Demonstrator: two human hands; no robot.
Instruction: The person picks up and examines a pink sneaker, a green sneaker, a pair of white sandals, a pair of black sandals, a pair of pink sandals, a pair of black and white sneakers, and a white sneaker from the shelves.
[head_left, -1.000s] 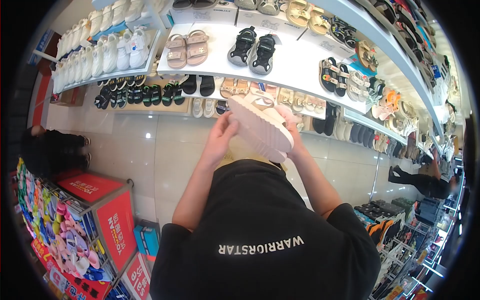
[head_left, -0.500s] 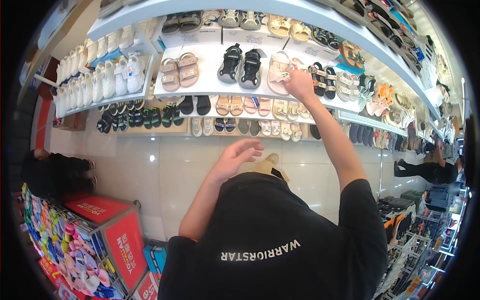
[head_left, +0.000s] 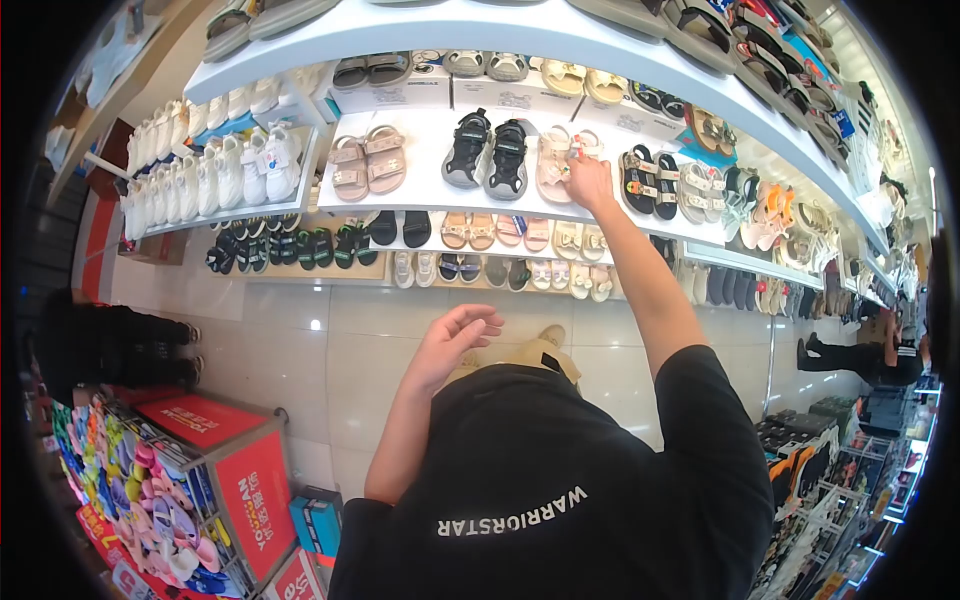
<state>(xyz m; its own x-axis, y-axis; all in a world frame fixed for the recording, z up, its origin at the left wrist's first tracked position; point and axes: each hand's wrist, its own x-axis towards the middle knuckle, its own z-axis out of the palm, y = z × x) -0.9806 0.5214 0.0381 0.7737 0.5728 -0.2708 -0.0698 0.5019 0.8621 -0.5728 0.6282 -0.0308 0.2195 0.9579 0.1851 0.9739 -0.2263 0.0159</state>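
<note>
White shelf [head_left: 423,172] held 2 pink sandals [head_left: 552,178] right of the black sandals [head_left: 508,160] — the right hand [head_left: 592,186] at them, finger grip impossible to tell. Sideways tugging might have bumped the black sandals; the left hand [head_left: 448,347] hung empty — fingers loosely curled.

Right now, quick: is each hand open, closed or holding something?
Left hand: open and empty, loosely curled.
Right hand: at the pink sandals; whether its grip is closed cannot be told.
</note>
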